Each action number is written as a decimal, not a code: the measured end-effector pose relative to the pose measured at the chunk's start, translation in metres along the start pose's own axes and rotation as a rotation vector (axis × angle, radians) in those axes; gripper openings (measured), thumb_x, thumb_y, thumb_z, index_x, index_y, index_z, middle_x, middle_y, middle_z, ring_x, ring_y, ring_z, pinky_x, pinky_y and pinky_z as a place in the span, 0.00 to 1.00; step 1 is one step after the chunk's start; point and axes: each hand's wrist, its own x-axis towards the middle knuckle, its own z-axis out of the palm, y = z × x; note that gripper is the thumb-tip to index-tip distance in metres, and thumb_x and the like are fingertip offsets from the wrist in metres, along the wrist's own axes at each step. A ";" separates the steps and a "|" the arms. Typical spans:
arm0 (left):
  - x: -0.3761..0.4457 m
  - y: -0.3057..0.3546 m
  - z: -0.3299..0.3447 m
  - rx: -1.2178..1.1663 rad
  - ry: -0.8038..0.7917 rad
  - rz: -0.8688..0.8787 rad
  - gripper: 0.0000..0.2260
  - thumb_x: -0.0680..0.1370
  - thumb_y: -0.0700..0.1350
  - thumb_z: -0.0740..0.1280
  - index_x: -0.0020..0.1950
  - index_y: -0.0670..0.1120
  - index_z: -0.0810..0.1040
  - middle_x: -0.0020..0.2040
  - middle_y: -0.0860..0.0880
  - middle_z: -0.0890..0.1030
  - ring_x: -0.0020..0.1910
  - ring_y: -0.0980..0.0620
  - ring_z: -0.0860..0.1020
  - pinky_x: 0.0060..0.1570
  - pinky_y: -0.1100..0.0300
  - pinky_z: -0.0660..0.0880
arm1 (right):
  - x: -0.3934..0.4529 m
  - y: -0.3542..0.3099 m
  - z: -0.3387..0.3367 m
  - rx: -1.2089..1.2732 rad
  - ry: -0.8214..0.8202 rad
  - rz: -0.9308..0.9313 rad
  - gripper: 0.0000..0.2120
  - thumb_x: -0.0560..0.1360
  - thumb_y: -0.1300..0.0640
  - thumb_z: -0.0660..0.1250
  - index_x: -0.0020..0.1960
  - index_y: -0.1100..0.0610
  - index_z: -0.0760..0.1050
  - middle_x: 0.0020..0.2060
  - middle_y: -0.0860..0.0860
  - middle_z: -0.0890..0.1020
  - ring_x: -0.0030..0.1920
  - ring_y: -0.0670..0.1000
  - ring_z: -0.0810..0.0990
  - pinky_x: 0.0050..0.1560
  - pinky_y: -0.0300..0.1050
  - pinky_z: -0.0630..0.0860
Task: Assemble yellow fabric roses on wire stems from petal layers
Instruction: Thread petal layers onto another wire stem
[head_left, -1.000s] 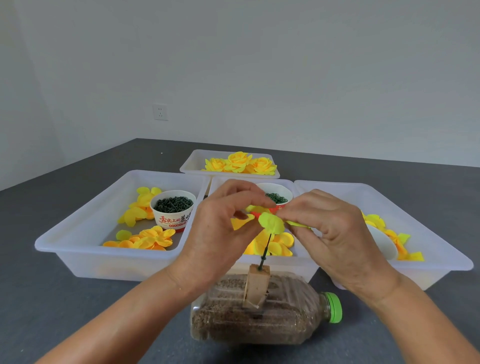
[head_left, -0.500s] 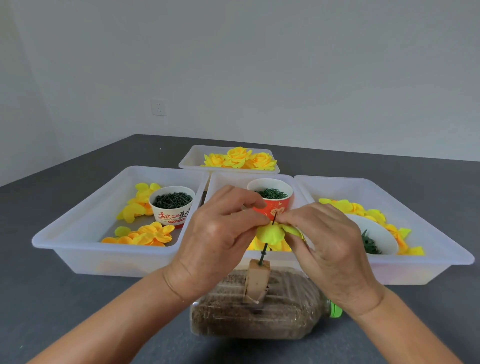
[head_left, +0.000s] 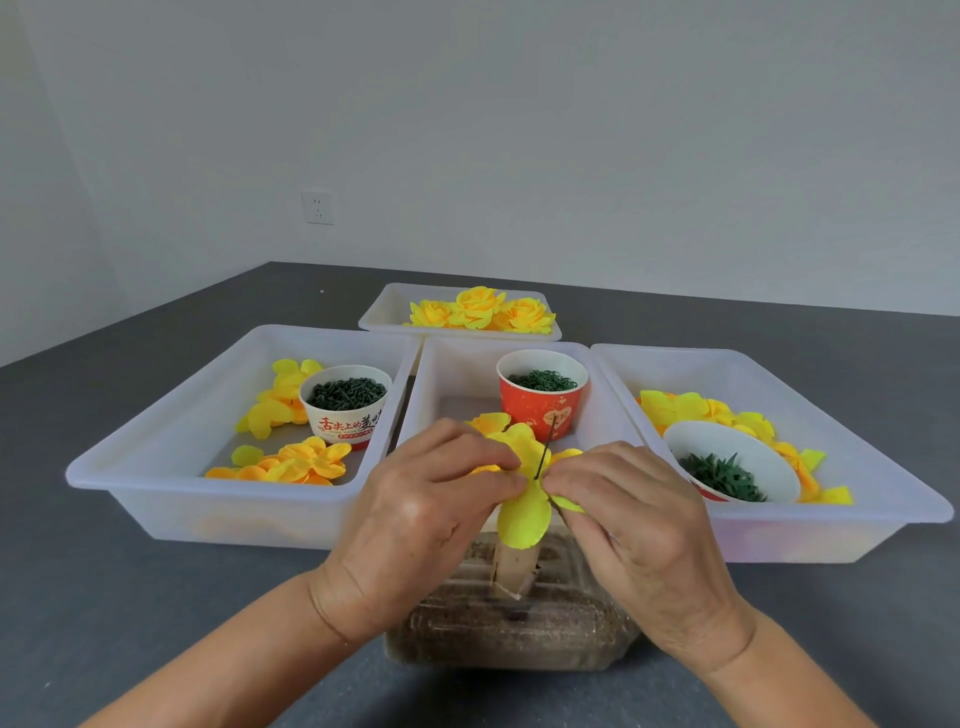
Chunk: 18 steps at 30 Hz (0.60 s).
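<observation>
Pale wall with a socket (head_left: 317, 207) behind, dark grey table (head_left: 104, 597) below, and we take the red cup (head_left: 543, 395) of green rings as our landmark. It stands in the middle tray (head_left: 431, 374). Left of it, a tray (head_left: 156, 457) holds a white cup (head_left: 345, 402) of dark green pieces and loose yellow petals (head_left: 291, 462). Right of it, a tray (head_left: 831, 519) with petals and a tipped bowl (head_left: 727, 462) of green leaves. Behind it, finished roses (head_left: 480, 309). In front of it, our left hand (head_left: 426, 519) and right hand (head_left: 639, 525) both pinch a yellow petal layer (head_left: 524, 514) threaded on the wire stem (head_left: 545, 452), above a sand-filled bottle (head_left: 514, 623).
</observation>
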 end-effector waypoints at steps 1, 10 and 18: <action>-0.001 0.001 0.000 0.003 0.001 0.001 0.08 0.75 0.39 0.65 0.45 0.40 0.84 0.47 0.47 0.83 0.43 0.46 0.78 0.45 0.59 0.76 | 0.000 0.000 0.000 0.003 0.003 0.005 0.04 0.69 0.69 0.69 0.40 0.62 0.82 0.39 0.52 0.83 0.37 0.57 0.80 0.36 0.49 0.76; 0.005 0.005 0.001 0.034 0.029 0.010 0.10 0.76 0.37 0.63 0.44 0.40 0.84 0.47 0.46 0.83 0.43 0.45 0.79 0.44 0.57 0.77 | 0.006 0.000 -0.002 0.038 -0.028 0.007 0.03 0.71 0.67 0.69 0.39 0.62 0.81 0.38 0.52 0.82 0.37 0.57 0.78 0.37 0.51 0.75; 0.007 0.005 0.001 0.044 -0.005 0.038 0.13 0.78 0.40 0.60 0.44 0.42 0.84 0.45 0.49 0.83 0.44 0.47 0.79 0.42 0.54 0.77 | 0.007 0.004 -0.003 0.165 -0.111 0.107 0.05 0.65 0.66 0.71 0.40 0.60 0.81 0.37 0.49 0.81 0.39 0.54 0.79 0.38 0.51 0.77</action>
